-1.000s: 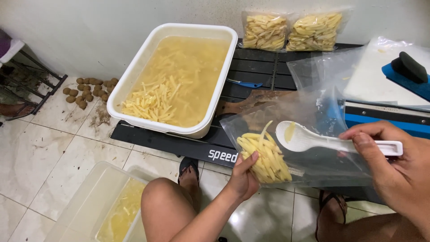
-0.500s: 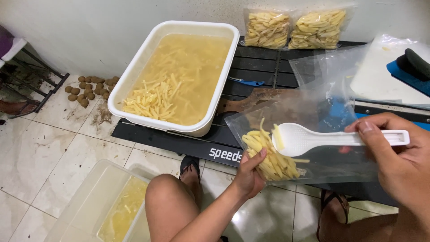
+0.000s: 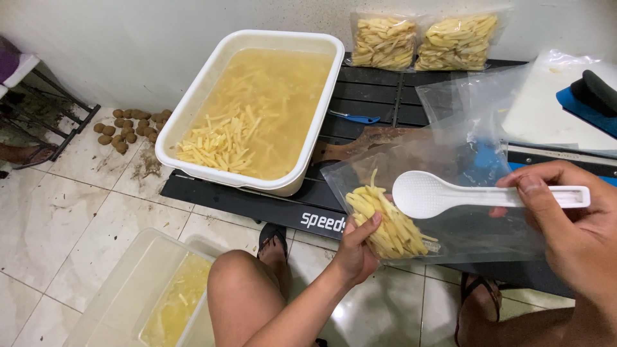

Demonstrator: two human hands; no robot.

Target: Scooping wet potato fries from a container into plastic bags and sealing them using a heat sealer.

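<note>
Your left hand cups the bag from below, grip pinching the plastic just under the heap of fries at its lower left corner. Your right hand has its grip pressed around the handle of the white spoon, whose bowl sits empty, face up, just right of the fries and at the bag's mouth. The bag hangs in the air to the right of the white tub, well apart from it, in front of the low black bench. The tub, on the bench, holds cloudy water with more fries piled at its near left end. Judgement: to load well, keep the left grip low so the weight stays in the corner and the mouth stays slack and open; lift the spoon clear of the film before swinging left to the tub. Let each scoop drain over the tub, since water carried across would pool in the bag. Two filled bags lean on the wall behind the tub to the right; match their fill. A clear bin sits on the floor in front of the tub.
</note>
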